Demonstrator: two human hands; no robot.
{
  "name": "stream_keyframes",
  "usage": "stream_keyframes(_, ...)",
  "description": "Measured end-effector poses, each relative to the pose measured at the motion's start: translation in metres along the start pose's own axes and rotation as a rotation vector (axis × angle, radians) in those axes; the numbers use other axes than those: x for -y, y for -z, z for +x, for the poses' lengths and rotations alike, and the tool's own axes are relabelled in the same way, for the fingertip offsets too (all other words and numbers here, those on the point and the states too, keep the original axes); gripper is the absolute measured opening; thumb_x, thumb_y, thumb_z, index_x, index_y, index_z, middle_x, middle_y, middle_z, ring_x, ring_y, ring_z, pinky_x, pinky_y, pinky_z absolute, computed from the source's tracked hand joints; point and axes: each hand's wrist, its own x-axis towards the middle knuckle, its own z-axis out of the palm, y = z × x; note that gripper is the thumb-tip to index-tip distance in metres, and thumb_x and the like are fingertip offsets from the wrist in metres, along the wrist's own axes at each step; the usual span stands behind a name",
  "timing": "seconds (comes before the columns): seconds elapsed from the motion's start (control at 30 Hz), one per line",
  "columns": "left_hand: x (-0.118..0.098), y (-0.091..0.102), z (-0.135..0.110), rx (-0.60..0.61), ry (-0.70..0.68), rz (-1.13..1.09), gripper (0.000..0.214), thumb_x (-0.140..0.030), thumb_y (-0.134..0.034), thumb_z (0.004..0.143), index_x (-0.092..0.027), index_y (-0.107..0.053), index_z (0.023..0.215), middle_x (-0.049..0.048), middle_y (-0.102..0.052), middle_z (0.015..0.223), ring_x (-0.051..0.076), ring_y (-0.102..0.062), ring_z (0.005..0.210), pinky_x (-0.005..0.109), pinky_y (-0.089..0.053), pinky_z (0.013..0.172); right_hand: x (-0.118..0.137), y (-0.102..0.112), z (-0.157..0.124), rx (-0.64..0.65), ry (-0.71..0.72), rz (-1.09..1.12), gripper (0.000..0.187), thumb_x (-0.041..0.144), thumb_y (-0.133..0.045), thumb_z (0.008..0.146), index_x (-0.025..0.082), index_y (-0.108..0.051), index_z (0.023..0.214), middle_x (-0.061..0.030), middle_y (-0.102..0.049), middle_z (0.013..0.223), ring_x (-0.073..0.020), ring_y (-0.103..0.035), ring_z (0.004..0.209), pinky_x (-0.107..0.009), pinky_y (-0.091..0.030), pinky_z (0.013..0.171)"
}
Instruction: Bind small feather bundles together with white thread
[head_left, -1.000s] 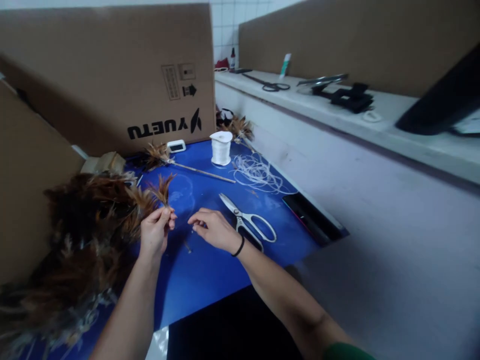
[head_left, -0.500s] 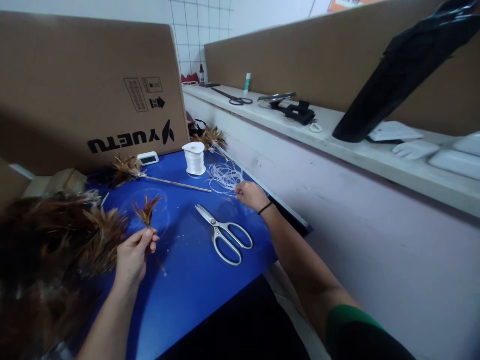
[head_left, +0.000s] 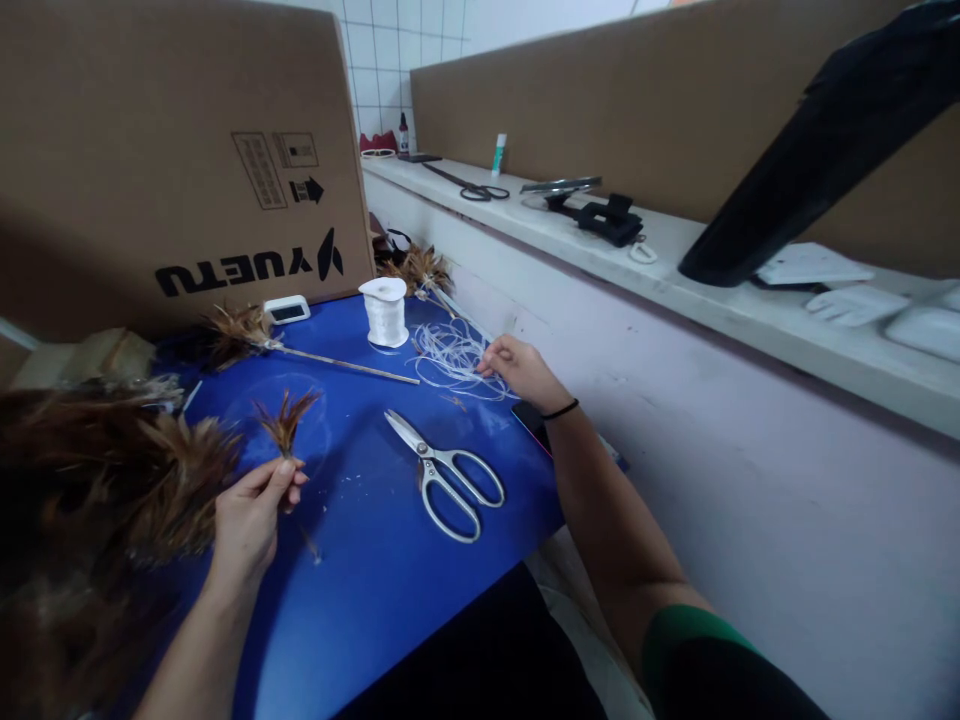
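My left hand (head_left: 251, 510) pinches a small bunch of brown feathers (head_left: 287, 425) upright between thumb and fingers. Under that hand a thin stem shows, its lower end pale. At the right edge of a loose tangle of white plastic string (head_left: 446, 350), my right hand (head_left: 517, 368) is closed with its fingertips on a strand. Between the hands lie metal scissors (head_left: 442, 470), blades pointing away and nearly closed. Behind them a feather-tipped stick (head_left: 345, 364) rests across the blue table (head_left: 352, 620). A white spool (head_left: 385, 312) stands beside the tangle.
A heap of brown feathers (head_left: 97, 470) covers the table's left side. A large cardboard box (head_left: 180, 120) stands behind. Along the right, a ledge (head_left: 675, 245) carries dark scissors (head_left: 480, 191), a glue stick (head_left: 499, 155) and a black clip holder (head_left: 611, 220). A phone (head_left: 531, 425) lies under my right wrist.
My right hand has lifted slightly and shifted right at the string tangle, uncovering the phone. My left hand keeps its hold on the feathers. The whole view has shifted a little.
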Motion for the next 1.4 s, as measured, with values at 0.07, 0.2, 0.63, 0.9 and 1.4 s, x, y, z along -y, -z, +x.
stream_keyframes(0.07, -0.001, 0.000, -0.001, -0.008, 0.002, 0.000, 0.034, -0.037, -0.080, 0.053, -0.012, -0.070, 0.073, 0.0018, -0.064, 0.058, 0.007, -0.049, 0.045, 0.018, -0.036, 0.041, 0.004, 0.004, 0.001, 0.029, 0.025, -0.055, 0.011, 0.020, -0.049, 0.085, 0.016, -0.059, 0.083, -0.0038, -0.068, 0.076, -0.0133, -0.062, 0.069, -0.023, -0.045, 0.065)
stream_keyframes(0.2, -0.003, -0.001, -0.002, -0.013, -0.001, 0.001, 0.034, -0.037, -0.080, 0.053, -0.012, -0.070, 0.072, 0.0016, -0.064, 0.058, 0.007, -0.049, 0.044, 0.019, -0.036, 0.041, 0.003, -0.011, -0.002, 0.207, 0.013, -0.432, 0.008, 0.021, -0.068, 0.073, 0.016, -0.062, 0.071, -0.0089, -0.068, 0.081, -0.0205, -0.062, 0.077, -0.029, -0.043, 0.071)
stream_keyframes(0.63, 0.002, 0.001, -0.001, 0.018, -0.015, 0.000, 0.034, -0.037, -0.079, 0.055, -0.012, -0.070, 0.076, 0.0016, -0.064, 0.060, 0.007, -0.049, 0.045, 0.019, -0.037, 0.041, 0.014, 0.016, -0.002, -0.011, -0.016, 0.287, 0.013, 0.027, -0.059, 0.078, 0.015, -0.058, 0.074, -0.0024, -0.066, 0.072, -0.0119, -0.059, 0.067, -0.024, -0.045, 0.066)
stream_keyframes(0.9, 0.003, 0.002, -0.001, 0.045, -0.018, -0.017, 0.033, -0.036, -0.079, 0.056, -0.012, -0.070, 0.076, 0.0017, -0.064, 0.061, 0.007, -0.049, 0.045, 0.019, -0.038, 0.042, 0.063, 0.023, -0.021, 0.155, -0.047, 0.969, 0.024, 0.033, -0.069, 0.073, 0.018, -0.050, 0.079, 0.0039, -0.057, 0.062, -0.0074, -0.050, 0.049, -0.022, -0.043, 0.049)
stream_keyframes(1.4, -0.048, -0.031, -0.031, 0.201, -0.014, -0.151, 0.024, -0.034, -0.075, 0.066, -0.012, -0.068, 0.073, 0.0079, -0.068, 0.092, 0.004, -0.048, 0.044, 0.018, -0.035, 0.039, 0.129, -0.105, -0.061, 0.185, 0.393, 0.156, 0.006, 0.019, -0.052, 0.085, 0.019, -0.057, 0.082, 0.0042, -0.055, 0.061, -0.0092, -0.051, 0.060, -0.022, -0.036, 0.063)
